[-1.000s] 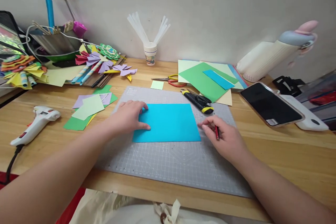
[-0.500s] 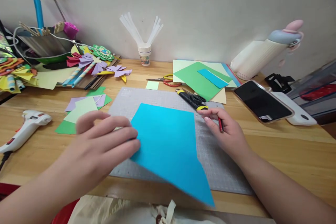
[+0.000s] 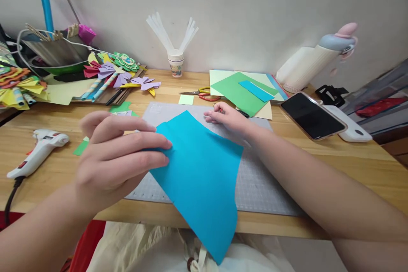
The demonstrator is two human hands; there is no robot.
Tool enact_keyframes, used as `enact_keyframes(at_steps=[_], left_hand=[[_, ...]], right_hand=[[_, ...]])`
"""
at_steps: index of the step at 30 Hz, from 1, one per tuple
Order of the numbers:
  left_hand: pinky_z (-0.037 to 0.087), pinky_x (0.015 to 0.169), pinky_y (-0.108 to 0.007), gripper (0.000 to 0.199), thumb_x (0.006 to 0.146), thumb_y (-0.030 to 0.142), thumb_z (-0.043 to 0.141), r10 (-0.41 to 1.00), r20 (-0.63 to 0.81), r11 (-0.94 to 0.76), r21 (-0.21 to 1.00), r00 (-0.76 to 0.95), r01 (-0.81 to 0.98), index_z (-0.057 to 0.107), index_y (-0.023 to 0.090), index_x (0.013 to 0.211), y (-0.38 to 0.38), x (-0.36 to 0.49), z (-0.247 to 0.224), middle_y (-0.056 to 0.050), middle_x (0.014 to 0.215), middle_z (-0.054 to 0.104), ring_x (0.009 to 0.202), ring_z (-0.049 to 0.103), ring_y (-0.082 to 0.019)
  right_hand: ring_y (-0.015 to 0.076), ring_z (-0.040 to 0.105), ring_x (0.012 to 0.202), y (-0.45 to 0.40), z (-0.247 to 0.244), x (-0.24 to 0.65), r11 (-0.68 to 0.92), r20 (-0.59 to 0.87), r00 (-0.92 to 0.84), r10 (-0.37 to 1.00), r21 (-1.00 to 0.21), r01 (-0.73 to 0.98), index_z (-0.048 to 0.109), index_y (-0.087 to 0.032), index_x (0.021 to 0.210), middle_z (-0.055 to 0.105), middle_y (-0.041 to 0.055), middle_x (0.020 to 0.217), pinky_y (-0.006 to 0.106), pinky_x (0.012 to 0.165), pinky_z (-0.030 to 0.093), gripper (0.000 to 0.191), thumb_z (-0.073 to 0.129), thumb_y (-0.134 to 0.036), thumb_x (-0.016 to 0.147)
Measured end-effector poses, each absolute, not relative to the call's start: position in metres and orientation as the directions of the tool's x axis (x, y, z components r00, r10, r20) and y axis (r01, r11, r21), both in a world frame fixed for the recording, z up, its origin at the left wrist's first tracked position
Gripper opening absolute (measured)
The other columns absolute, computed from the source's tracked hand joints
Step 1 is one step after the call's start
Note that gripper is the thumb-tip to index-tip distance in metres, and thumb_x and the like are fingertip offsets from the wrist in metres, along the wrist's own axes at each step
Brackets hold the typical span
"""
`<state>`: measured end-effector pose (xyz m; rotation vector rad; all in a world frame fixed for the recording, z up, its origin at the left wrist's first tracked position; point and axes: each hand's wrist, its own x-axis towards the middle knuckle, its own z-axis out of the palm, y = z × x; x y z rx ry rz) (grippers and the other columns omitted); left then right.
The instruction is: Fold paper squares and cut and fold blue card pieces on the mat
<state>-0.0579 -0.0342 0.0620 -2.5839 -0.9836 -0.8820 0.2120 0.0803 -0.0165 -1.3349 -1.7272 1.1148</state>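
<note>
A blue paper sheet (image 3: pixel 204 170) hangs tilted over the mat and the table's front edge, its lower corner curling down. My left hand (image 3: pixel 124 153) pinches the sheet's left edge between fingers and thumb; the thumb is mostly hidden. Over the back of the grey cutting mat (image 3: pixel 267 195), my right hand (image 3: pixel 225 117) has curled fingers, with a small red bit of the pencil (image 3: pixel 221 110) showing among them. The black scissors (image 3: pixel 242 113) are mostly covered by this hand. Just behind it lie scissors with red and yellow handles (image 3: pixel 204 92).
A white glue gun (image 3: pixel 44 148) lies at left, below paper flowers (image 3: pixel 111 72). A paper cup (image 3: pixel 176 66) with white strips stands at the back. Green paper (image 3: pixel 234 93), a phone (image 3: pixel 312 114) and a bottle (image 3: pixel 315 63) are at right.
My left hand has lifted and turned the blue sheet, whose lower corner has swung left and down. My right hand has moved left and away from me, over the black and yellow tool.
</note>
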Motion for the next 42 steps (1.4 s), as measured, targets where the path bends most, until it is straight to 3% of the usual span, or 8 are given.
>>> enact_keyframes(at_steps=[4, 10, 14, 17, 21, 25, 30, 42], left_hand=[[0.039, 0.084, -0.047, 0.033, 0.089, 0.020, 0.044, 0.576, 0.620, -0.697, 0.032, 0.532, 0.717, 0.064, 0.035, 0.068, -0.034, -0.057, 0.063, 0.010, 0.087, 0.074, 0.095, 0.059, -0.022], [0.038, 0.091, -0.045, 0.032, 0.087, 0.020, 0.045, 0.622, 0.586, -0.648, 0.014, 0.519, 0.761, 0.065, 0.036, 0.069, -0.023, -0.072, 0.051, 0.010, 0.093, 0.075, 0.101, 0.059, -0.021], [0.033, 0.095, -0.047, 0.036, 0.087, 0.010, 0.036, 0.767, 0.366, -0.574, 0.028, 0.526, 0.818, 0.064, 0.029, 0.074, 0.004, -0.088, 0.032, 0.004, 0.106, 0.072, 0.111, 0.056, -0.022], [0.031, 0.098, -0.049, 0.042, 0.076, 0.000, 0.033, 0.826, 0.224, -0.540, 0.048, 0.518, 0.840, 0.065, 0.026, 0.083, 0.020, -0.081, 0.019, 0.001, 0.118, 0.066, 0.114, 0.054, -0.022], [0.040, 0.093, -0.042, 0.037, 0.082, 0.016, 0.042, 0.873, 0.052, -0.488, 0.045, 0.486, 0.872, 0.063, 0.024, 0.111, 0.028, -0.045, 0.005, -0.005, 0.126, 0.060, 0.112, 0.055, -0.024], [0.044, 0.088, -0.040, 0.036, 0.087, 0.020, 0.040, 0.900, 0.070, -0.431, -0.003, 0.430, 0.902, 0.061, 0.016, 0.116, 0.027, -0.017, -0.010, -0.011, 0.115, 0.061, 0.103, 0.056, -0.026], [0.043, 0.090, -0.044, 0.045, 0.088, 0.020, 0.039, 0.913, 0.114, -0.390, -0.037, 0.391, 0.920, 0.051, 0.016, 0.131, 0.025, -0.011, -0.023, -0.015, 0.122, 0.056, 0.105, 0.051, -0.030], [0.042, 0.088, -0.042, 0.052, 0.088, 0.023, 0.039, 0.924, 0.094, -0.367, -0.055, 0.370, 0.929, 0.045, 0.017, 0.139, 0.036, -0.007, -0.027, -0.013, 0.116, 0.056, 0.098, 0.051, -0.029]], right_hand=[[0.0147, 0.054, 0.065, 0.091, -0.015, 0.195, 0.077, -0.050, -0.361, 0.931, -0.941, 0.329, 0.044, -0.023, 0.077, 0.057, -0.0010, 0.072, 0.027, 0.060, 0.041, 0.029, 0.064, -0.044, 0.078], [0.0125, 0.044, 0.061, 0.087, -0.012, 0.195, 0.090, 0.001, -0.311, 0.950, -0.958, 0.274, 0.041, -0.023, 0.074, 0.045, -0.0055, 0.068, 0.025, 0.057, 0.035, 0.033, 0.068, -0.040, 0.067], [0.0114, 0.035, 0.053, 0.073, -0.018, 0.215, 0.055, 0.005, -0.140, 0.990, -0.933, 0.354, 0.037, -0.023, 0.069, 0.036, -0.0077, 0.059, 0.024, 0.051, 0.027, 0.033, 0.066, -0.039, 0.066], [0.0114, 0.032, 0.052, 0.057, -0.027, 0.227, 0.042, 0.038, -0.018, 0.999, -0.901, 0.431, 0.038, -0.023, 0.067, 0.034, -0.0080, 0.057, 0.025, 0.050, 0.025, 0.030, 0.064, -0.038, 0.066], [0.0118, 0.035, 0.052, 0.044, -0.035, 0.231, 0.053, 0.082, 0.035, 0.996, -0.863, 0.503, 0.039, -0.023, 0.068, 0.036, -0.0073, 0.058, 0.025, 0.049, 0.027, 0.025, 0.060, -0.036, 0.068], [0.0128, 0.038, 0.052, 0.052, -0.039, 0.233, 0.086, 0.133, 0.038, 0.990, -0.805, 0.587, 0.039, -0.023, 0.068, 0.038, -0.0062, 0.058, 0.025, 0.049, 0.029, 0.020, 0.057, -0.032, 0.070], [0.0145, 0.043, 0.058, 0.066, -0.039, 0.236, 0.138, 0.239, 0.041, 0.970, -0.681, 0.719, 0.040, -0.023, 0.072, 0.048, -0.0025, 0.066, 0.026, 0.056, 0.031, 0.016, 0.055, -0.030, 0.076], [0.0152, 0.045, 0.056, 0.062, -0.036, 0.237, 0.135, 0.120, -0.087, 0.989, -0.479, 0.867, 0.048, -0.023, 0.075, 0.055, -0.0016, 0.063, 0.026, 0.053, 0.023, 0.008, 0.050, -0.016, 0.077]])
